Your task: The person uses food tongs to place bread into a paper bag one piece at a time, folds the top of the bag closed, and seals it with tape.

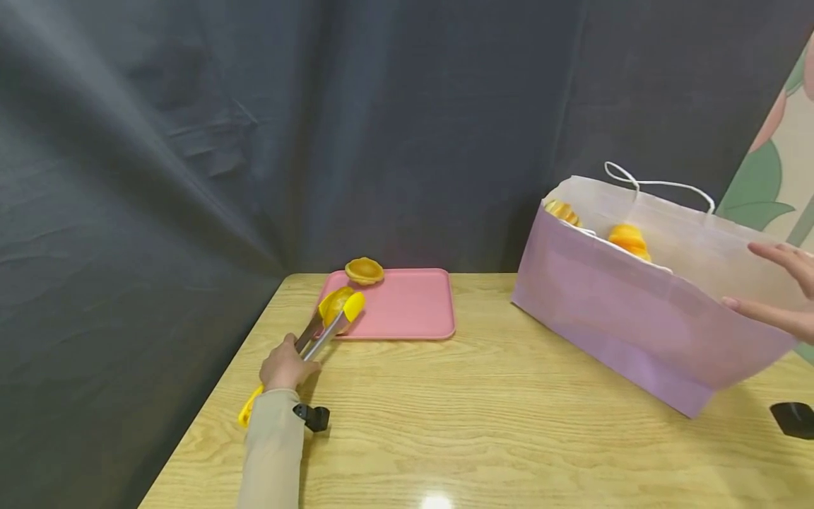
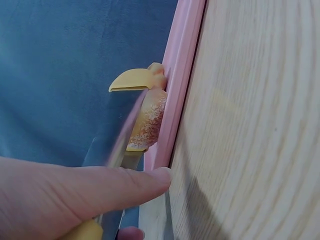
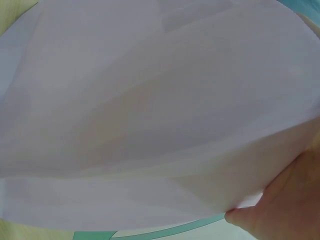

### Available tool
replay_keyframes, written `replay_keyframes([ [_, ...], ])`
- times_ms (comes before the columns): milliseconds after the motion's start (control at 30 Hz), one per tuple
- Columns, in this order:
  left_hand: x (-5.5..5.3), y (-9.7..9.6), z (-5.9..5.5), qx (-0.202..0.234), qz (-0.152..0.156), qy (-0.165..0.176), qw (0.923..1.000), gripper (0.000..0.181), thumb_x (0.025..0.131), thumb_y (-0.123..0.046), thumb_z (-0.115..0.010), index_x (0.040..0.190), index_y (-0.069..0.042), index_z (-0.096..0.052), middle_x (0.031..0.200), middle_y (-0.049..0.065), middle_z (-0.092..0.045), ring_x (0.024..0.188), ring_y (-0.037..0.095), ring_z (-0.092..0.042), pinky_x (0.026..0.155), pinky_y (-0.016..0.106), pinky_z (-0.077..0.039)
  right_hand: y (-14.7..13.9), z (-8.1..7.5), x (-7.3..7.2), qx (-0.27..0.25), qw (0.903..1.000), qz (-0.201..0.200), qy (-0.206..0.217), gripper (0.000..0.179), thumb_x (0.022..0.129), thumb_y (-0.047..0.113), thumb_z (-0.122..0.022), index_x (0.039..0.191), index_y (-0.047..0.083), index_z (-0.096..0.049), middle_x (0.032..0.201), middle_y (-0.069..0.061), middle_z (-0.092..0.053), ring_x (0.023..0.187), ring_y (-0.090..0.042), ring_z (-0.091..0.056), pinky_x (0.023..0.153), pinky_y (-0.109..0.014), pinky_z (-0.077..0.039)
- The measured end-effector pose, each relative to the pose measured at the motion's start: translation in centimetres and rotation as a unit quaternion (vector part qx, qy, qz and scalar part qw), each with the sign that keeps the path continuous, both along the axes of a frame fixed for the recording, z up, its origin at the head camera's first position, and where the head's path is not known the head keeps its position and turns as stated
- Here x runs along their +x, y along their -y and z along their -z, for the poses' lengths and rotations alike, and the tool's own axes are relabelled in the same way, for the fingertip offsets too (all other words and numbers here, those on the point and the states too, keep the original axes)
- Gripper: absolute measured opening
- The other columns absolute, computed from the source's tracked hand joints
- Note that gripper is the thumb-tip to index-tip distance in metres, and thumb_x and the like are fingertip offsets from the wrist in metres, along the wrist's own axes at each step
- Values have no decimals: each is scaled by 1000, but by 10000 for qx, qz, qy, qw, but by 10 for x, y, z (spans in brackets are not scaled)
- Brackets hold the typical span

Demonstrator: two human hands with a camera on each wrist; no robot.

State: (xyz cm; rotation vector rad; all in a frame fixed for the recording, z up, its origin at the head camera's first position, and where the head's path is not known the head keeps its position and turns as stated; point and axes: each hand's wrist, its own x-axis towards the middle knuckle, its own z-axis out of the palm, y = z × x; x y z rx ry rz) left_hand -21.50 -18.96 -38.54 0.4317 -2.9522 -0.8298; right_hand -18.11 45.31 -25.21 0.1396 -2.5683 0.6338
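Note:
My left hand [image 1: 284, 365] grips metal tongs [image 1: 322, 343] with yellow tips and a yellow handle end. The tips stand either side of a golden bun [image 2: 150, 120] with a crumb-like topping, at the left front of a pink tray [image 1: 410, 311]. A tart-shaped pastry [image 1: 364, 271] lies at the tray's back left corner. At the right, my right hand [image 1: 785, 283] is against the end of a lilac paper bag [image 1: 610, 304], with its thumb and fingers extended and spread. Inside the bag show an orange croissant-like bread [image 1: 628, 240] and a striped roll [image 1: 562, 211].
The tray and bag stand on a light wooden table [image 1: 445, 410]. Dark grey cloth [image 1: 432, 127] hangs behind and along the left. White cord handles [image 1: 668, 184] rise from the bag's rim. A floral panel [image 1: 772, 184] stands at the far right.

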Motion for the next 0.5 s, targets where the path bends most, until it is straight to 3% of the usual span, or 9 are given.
replay_keyframes([
  [133,0,2,2,35,20,-39,10000,52,75,-23,-73,113,0,-46,93,21,-60,77,32,-55,62,37,-39,4,-4,1,3,10000,-48,31,91,77,25,-72,149,16,-17,153,-27,-6,145,-37,6,114,-51,8],
  [233,0,1,2,81,91,-118,9999,50,73,-23,-73,110,0,-48,92,20,-60,76,31,-55,61,36,-38,7,-6,2,14,9999,-33,107,89,78,27,-70,148,12,-17,153,-28,-5,142,-45,6,113,-57,8],
  [500,-1,0,2,190,248,-260,9992,49,71,-23,-72,107,1,-48,91,20,-60,75,30,-54,59,34,-37,14,-9,8,-45,10000,-18,83,87,79,28,-69,150,18,-18,154,-25,-6,145,-37,7,113,-57,7],
])
